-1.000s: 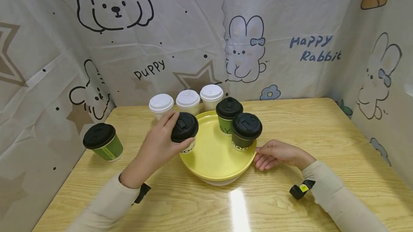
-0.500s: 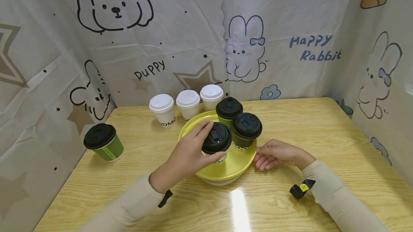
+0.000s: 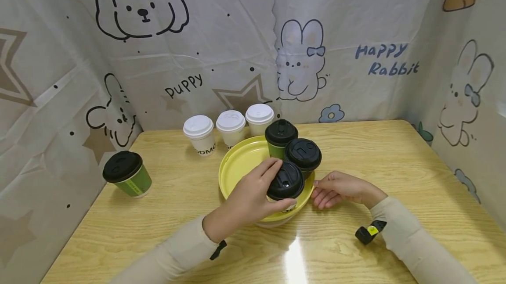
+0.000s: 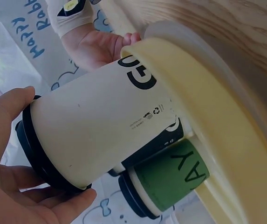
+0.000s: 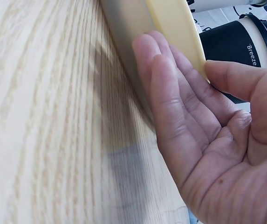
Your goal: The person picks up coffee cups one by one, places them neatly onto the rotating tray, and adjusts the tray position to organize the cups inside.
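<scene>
My left hand holds a white paper coffee cup by its black lid, thumb on the near side and fingers on the far side. The cup is over the right front of a round yellow tray, its bottom close to the surface in the left wrist view. Behind it on the tray are a dark paper cup and a green one, both with black lids. At the tray's right rim, my right hand pinches the edge, thumb on top and fingers against the side.
Three white-lidded paper cups stand in a row behind the tray. A green cup with a black lid is at the table's left edge. A pale base shows under the tray. Printed cloth encloses the wooden table.
My left hand has carried the white cup rightward, from the tray's left edge to its right front beside the dark cup. My right hand has stayed at the rim.
</scene>
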Demonstrator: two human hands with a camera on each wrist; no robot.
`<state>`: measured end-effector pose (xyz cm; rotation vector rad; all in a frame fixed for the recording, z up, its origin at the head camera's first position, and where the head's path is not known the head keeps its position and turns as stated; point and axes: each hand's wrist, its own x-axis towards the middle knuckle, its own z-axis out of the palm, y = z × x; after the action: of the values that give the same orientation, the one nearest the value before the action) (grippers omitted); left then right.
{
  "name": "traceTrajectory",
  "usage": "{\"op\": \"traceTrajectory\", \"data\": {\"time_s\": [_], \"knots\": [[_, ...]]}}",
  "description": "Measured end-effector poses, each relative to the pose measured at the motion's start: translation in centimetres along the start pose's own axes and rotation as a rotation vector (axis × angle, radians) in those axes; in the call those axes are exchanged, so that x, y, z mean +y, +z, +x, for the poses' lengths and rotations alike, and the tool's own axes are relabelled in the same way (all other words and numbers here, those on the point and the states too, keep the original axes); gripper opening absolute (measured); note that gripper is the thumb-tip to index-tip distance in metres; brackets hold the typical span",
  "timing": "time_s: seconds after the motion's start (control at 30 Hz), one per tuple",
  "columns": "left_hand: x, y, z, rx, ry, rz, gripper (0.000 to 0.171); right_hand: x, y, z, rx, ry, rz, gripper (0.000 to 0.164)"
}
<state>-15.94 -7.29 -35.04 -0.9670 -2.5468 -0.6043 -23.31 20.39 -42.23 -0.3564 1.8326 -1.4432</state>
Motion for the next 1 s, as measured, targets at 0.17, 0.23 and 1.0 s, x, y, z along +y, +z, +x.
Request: {"op": "traceTrajectory", "data": {"time_s": [0.17,0.23,1.0], "knots": [[0.2,0.3,0.0,-0.002,0.01,0.015,0.084,0.1,0.1,0.1,-0.006,-0.004,-0.002,0.045],[0.2,0.4,0.0,-0.001,0.015,0.013,0.084,0.2,0.1,0.1,-0.008,-0.005,-0.001,0.046],[-0.1,1.7,-0.7,0.041,0.049,0.003,0.085,0.2,0.2,-0.1,-0.004,-0.017,0.003,0.046]]}}
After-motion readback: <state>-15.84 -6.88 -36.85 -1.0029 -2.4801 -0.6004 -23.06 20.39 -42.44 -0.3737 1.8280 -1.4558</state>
